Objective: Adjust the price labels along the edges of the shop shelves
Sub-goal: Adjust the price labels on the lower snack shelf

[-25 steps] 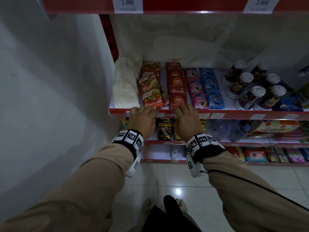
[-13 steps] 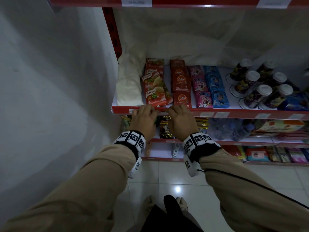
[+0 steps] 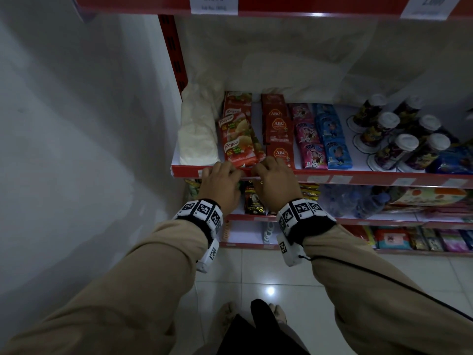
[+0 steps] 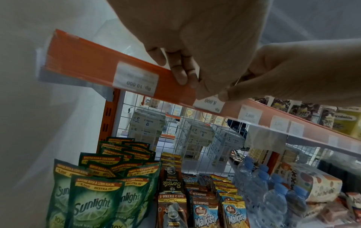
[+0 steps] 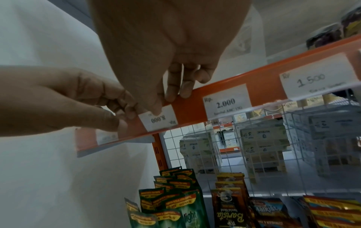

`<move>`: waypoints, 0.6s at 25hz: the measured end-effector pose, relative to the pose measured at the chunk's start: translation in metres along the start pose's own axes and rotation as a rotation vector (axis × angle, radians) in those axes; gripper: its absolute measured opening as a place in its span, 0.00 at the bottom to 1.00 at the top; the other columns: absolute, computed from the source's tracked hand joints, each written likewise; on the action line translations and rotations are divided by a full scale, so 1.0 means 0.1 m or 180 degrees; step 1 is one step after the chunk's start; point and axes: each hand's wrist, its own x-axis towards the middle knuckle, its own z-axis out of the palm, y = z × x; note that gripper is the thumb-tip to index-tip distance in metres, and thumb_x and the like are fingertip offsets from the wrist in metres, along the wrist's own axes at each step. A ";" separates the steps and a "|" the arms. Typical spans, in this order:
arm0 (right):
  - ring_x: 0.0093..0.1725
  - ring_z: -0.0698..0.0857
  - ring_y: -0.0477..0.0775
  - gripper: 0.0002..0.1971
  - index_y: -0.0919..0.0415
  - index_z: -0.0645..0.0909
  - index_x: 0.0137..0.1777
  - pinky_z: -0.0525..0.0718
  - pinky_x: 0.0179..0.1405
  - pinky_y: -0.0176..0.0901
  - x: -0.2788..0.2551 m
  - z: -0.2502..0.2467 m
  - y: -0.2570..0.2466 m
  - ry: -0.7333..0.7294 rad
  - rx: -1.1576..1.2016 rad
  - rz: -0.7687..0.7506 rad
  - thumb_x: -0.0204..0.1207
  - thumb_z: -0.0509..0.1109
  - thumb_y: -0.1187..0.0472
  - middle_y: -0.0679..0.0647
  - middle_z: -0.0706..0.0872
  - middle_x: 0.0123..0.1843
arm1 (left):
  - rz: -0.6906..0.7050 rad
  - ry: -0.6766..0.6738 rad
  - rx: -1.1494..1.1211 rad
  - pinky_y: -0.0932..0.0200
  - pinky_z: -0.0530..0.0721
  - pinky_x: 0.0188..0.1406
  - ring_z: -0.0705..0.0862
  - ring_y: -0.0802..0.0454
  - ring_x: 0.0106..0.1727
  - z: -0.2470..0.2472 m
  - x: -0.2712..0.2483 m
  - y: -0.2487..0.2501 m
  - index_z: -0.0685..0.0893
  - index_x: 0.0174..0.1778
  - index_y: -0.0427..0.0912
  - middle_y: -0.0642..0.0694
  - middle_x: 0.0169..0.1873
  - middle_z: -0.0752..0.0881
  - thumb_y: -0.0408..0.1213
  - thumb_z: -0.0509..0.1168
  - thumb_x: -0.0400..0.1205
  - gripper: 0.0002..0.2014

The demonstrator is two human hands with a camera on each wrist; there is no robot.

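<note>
A white price label marked 8.000 [image 5: 158,120] [image 4: 209,104] sits upside down in the red shelf-edge strip [image 3: 363,178] [image 5: 224,88] near its left end. My right hand [image 5: 162,103] [image 3: 266,167] has its thumb pressed on the label's face and its fingers curled over the strip's top. My left hand [image 5: 123,120] [image 3: 225,171] [image 4: 183,77] pinches the strip at the label's left edge with thumb and curled fingers. A 10.000 label [image 4: 136,80] lies further left, and a 2.000 label [image 5: 226,101] and a 1.500 label [image 5: 314,80] lie to the right.
Sachets of seasoning [image 3: 238,139] and sauce [image 3: 279,131], candy packs and cups [image 3: 407,147] stand on the shelf behind the strip. Below are green detergent pouches [image 4: 91,200], coffee sachets, biscuits and water bottles [image 4: 273,192]. A white wall [image 3: 89,124] closes the left side.
My right hand has slid left along the strip, closer to the left hand. The left hand has stayed on the strip near its left end.
</note>
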 end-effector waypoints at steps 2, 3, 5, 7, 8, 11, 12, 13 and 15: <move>0.61 0.74 0.62 0.12 0.60 0.81 0.58 0.78 0.54 0.53 0.03 -0.03 0.02 -0.0043 0.0069 -0.0056 0.79 0.62 0.59 0.60 0.79 0.62 | -0.0023 0.0015 -0.0056 0.46 0.67 0.52 0.77 0.39 0.56 0.01 0.01 -0.01 0.84 0.57 0.43 0.42 0.54 0.80 0.35 0.68 0.72 0.16; 0.60 0.76 0.62 0.10 0.61 0.83 0.56 0.79 0.53 0.53 0.04 -0.05 0.04 -0.0026 0.0303 -0.0050 0.78 0.64 0.61 0.60 0.79 0.60 | -0.0052 0.0018 -0.0090 0.46 0.67 0.53 0.77 0.39 0.56 0.02 0.00 -0.01 0.83 0.58 0.43 0.42 0.54 0.80 0.36 0.67 0.73 0.16; 0.55 0.80 0.59 0.06 0.61 0.85 0.50 0.81 0.51 0.52 0.06 -0.07 0.10 0.0133 0.1195 0.0119 0.75 0.69 0.65 0.59 0.83 0.54 | -0.0178 0.0051 -0.0195 0.46 0.66 0.54 0.76 0.41 0.57 0.03 0.01 -0.02 0.81 0.60 0.45 0.44 0.55 0.81 0.39 0.65 0.77 0.16; 0.46 0.85 0.57 0.04 0.61 0.85 0.46 0.85 0.48 0.51 0.08 -0.09 0.14 0.0351 0.2278 0.0569 0.73 0.72 0.68 0.57 0.87 0.45 | -0.0327 0.0145 -0.0410 0.47 0.66 0.55 0.76 0.43 0.57 0.04 0.03 -0.03 0.80 0.60 0.46 0.46 0.53 0.82 0.44 0.62 0.81 0.13; 0.44 0.87 0.57 0.04 0.62 0.85 0.45 0.86 0.47 0.50 0.08 -0.09 0.15 0.0462 0.2763 0.0826 0.73 0.73 0.69 0.57 0.88 0.42 | -0.0381 0.0201 -0.0560 0.48 0.66 0.55 0.77 0.44 0.57 0.04 0.03 -0.02 0.80 0.59 0.46 0.48 0.51 0.83 0.46 0.60 0.83 0.12; 0.43 0.88 0.61 0.07 0.66 0.83 0.47 0.88 0.47 0.51 0.07 -0.06 0.11 0.0633 0.3779 0.1284 0.71 0.72 0.74 0.60 0.87 0.39 | -0.0499 0.0304 -0.0983 0.46 0.71 0.55 0.78 0.45 0.54 0.02 0.04 0.00 0.82 0.56 0.46 0.49 0.47 0.84 0.52 0.56 0.84 0.16; 0.43 0.88 0.60 0.08 0.67 0.82 0.48 0.88 0.47 0.52 0.06 -0.05 0.08 0.0586 0.3991 0.1357 0.71 0.72 0.75 0.62 0.88 0.40 | -0.0537 0.0302 -0.1032 0.46 0.71 0.55 0.78 0.45 0.54 0.01 0.04 0.01 0.82 0.56 0.46 0.49 0.47 0.84 0.53 0.55 0.85 0.17; 0.41 0.88 0.59 0.08 0.68 0.82 0.49 0.88 0.45 0.51 0.05 -0.02 0.05 0.0512 0.4149 0.1391 0.71 0.72 0.76 0.63 0.88 0.40 | -0.0576 0.0292 -0.1029 0.45 0.71 0.55 0.78 0.44 0.54 0.01 0.04 0.02 0.82 0.57 0.46 0.47 0.48 0.84 0.53 0.55 0.85 0.17; 0.38 0.89 0.55 0.09 0.71 0.81 0.51 0.88 0.40 0.47 0.02 0.03 -0.02 0.0345 0.4360 0.1364 0.72 0.72 0.76 0.64 0.88 0.40 | -0.0656 0.0233 -0.0948 0.45 0.71 0.56 0.78 0.42 0.56 -0.01 0.04 0.04 0.82 0.58 0.44 0.44 0.51 0.84 0.51 0.56 0.86 0.16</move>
